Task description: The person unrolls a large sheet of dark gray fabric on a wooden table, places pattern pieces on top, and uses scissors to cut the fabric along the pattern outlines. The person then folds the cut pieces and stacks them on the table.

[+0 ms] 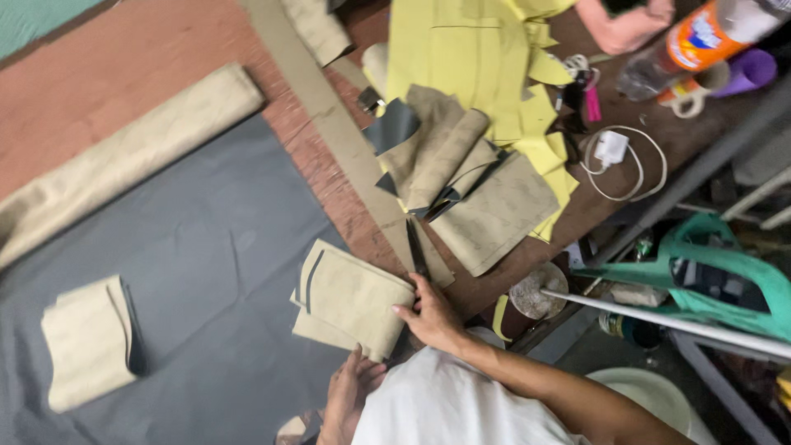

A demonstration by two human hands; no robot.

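Two hands steadied the folded tan stack (350,301): right hand (430,313) spread flat on it, left hand (350,391) loosely curled beneath. Scissors (417,247) lay just beside the fingers; a slip could nick them.

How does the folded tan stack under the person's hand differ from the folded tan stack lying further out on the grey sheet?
The near stack has the right hand on its edge; the far stack lies untouched. The near stack overhangs the grey sheet's edge toward the reddish table; the far stack sits wholly on the sheet. The near stack looks wider and fanned in layers, the far one more compact. Both are tan with dark grey backing showing.
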